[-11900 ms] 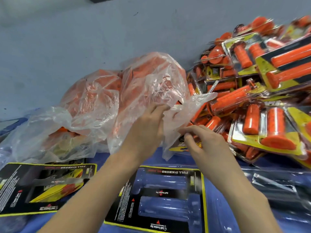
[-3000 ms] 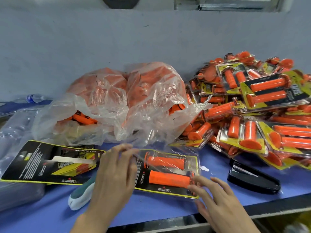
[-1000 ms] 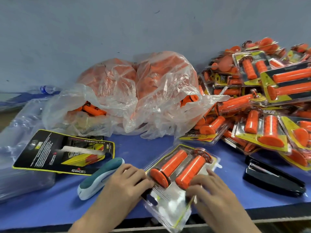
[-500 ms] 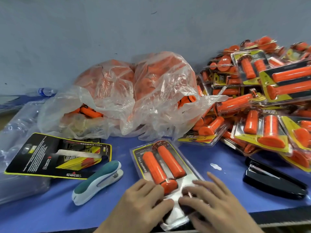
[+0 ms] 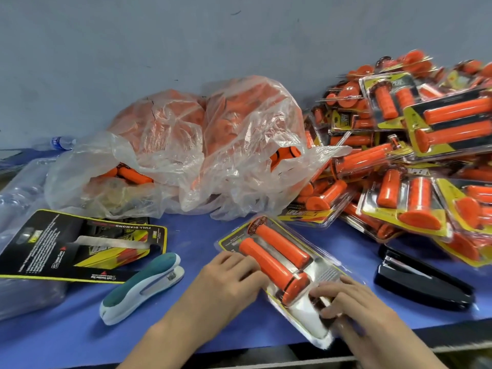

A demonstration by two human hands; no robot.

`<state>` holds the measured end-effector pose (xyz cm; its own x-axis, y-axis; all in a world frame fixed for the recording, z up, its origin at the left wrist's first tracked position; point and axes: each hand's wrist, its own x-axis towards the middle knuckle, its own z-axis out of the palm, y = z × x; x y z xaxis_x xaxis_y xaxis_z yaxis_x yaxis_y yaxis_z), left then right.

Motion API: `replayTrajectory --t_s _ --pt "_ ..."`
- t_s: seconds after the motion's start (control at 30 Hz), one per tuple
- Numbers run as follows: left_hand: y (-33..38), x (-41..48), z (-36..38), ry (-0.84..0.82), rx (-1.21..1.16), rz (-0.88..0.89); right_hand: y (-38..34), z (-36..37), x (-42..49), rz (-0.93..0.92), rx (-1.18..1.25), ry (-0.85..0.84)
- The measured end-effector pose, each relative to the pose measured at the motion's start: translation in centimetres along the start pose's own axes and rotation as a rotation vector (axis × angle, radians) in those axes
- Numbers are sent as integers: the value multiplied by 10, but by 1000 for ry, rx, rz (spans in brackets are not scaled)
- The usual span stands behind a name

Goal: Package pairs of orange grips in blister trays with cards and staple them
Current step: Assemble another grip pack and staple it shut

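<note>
Far out to the left of the left hand lies a stack of black and yellow cards [image 5: 80, 246] on the blue table [image 5: 199, 235]; just left of that hand lies a teal and white stapler [image 5: 143, 286], apart from it; beyond the hand slumps a clear plastic bag [image 5: 202, 150] full of loose orange grips; the left hand [image 5: 229, 280] lies palm down with fingers loosely bent, pressing on the left edge of the blister pack [image 5: 231, 242] and touching the nearer of the pair of orange grips [image 5: 271, 267] seated in it; the pack lies slantwise on the table between the two hands; the right hand [image 5: 354, 302] rests flat, fingers spread, pressing on the pack's near end; just right of that hand lies a black stapler [image 5: 423, 283], not touched; beyond and to its right rises a pile of finished packs [image 5: 412, 161].
</note>
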<state>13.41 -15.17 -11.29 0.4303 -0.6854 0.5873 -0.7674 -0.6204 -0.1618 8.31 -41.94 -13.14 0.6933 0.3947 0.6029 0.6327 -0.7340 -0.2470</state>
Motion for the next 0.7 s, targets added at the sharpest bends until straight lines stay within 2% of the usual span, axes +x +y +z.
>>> replayTrajectory --t_s 0.1,0.17,0.23,0.4,0.5,0.53,0.63,0.7 --pt "14 2 7 55 -15 19 -8 10 -3 -87 -127 64" --pt "21 0 12 78 -24 33 -9 16 -2 -91 -180 161" --pt "17 -3 13 80 6 40 -7 17 1 -76 -241 190" --pt "-25 -15 -4 66 110 -105 13 3 0 44 -248 215" --pt "-28 -20 -11 66 79 -95 21 4 -1 133 -284 254" --pt "-23 -21 -11 80 63 -75 18 4 1 186 -302 228" --pt "-2 -21 -11 131 4 -4 4 10 6 171 -328 235" --pt "16 -20 -11 138 -55 52 -8 20 10 185 -251 137"
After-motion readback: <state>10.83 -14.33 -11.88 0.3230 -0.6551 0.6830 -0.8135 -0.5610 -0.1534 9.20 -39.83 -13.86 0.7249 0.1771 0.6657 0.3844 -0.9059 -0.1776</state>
